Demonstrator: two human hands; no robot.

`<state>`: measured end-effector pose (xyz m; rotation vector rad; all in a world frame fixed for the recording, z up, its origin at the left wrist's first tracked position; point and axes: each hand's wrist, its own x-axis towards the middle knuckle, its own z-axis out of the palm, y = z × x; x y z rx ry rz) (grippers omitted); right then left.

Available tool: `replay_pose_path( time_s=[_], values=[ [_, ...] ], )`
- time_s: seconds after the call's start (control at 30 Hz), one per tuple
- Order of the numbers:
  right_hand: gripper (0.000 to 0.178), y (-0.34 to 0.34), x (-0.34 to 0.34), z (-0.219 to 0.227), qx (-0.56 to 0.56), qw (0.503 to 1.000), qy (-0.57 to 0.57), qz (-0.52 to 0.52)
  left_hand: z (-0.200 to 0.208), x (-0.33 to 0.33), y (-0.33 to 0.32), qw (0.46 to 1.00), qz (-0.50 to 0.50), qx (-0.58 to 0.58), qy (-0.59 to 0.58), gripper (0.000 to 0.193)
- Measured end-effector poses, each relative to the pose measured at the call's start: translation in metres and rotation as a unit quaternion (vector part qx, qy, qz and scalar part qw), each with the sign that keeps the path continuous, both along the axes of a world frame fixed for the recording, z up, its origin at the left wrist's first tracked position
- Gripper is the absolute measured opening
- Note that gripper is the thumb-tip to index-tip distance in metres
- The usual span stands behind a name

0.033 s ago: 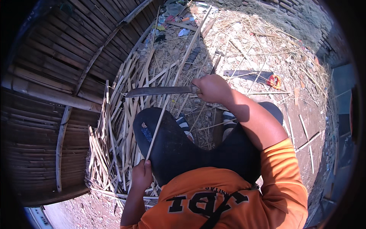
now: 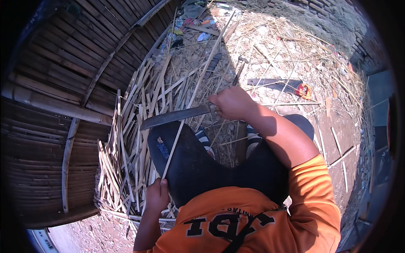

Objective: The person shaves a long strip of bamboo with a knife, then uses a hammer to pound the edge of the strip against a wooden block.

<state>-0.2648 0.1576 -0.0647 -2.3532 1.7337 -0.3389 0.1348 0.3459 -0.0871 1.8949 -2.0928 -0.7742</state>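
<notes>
My right hand (image 2: 233,103) is closed round the handle of a machete (image 2: 175,117), whose broad dark blade points left above my left knee. The blade lies across a long thin bamboo strip (image 2: 196,88); whether it presses on the strip I cannot tell. My left hand (image 2: 157,195) pinches the near end of that strip beside my left thigh. From there the strip slants away over the knee, its far end reaching toward the litter at the back.
Many split bamboo strips (image 2: 126,168) are heaped at my left, against a slatted bamboo wall (image 2: 55,109). A hand saw (image 2: 276,83) with an orange handle lies ahead on the right, near a hammer (image 2: 240,69). Straw and shavings cover the ground toward a rough wall (image 2: 312,25).
The machete has come down the strip toward me, and its blade has tilted, with the tip now lower. My left hand stays at the strip's near end, almost unmoved.
</notes>
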Motion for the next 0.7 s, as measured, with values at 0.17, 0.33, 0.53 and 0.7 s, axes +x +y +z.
replay_pose_path(
  time_s=[0.17, 0.33, 0.53, 0.7],
  values=[
    [0.033, -0.023, -0.058, -0.007, 0.027, 0.987, -0.037, -0.156, -0.002, -0.001, -0.011, 1.000, 0.001, 0.017, 0.009, 0.047],
    [0.033, -0.008, -0.013, 0.003, -0.024, 0.999, 0.036, -0.019, 0.002, 0.008, -0.006, 0.998, -0.002, 0.022, 0.064, 0.046],
    [0.035, -0.037, -0.071, -0.017, 0.005, 0.985, -0.057, -0.161, -0.003, 0.029, 0.011, 1.000, -0.013, 0.011, 0.021, 0.045],
    [0.030, -0.021, -0.049, 0.015, 0.027, 0.993, -0.032, -0.112, -0.006, 0.044, 0.024, 0.998, 0.033, 0.044, 0.031, 0.042]
  ],
)
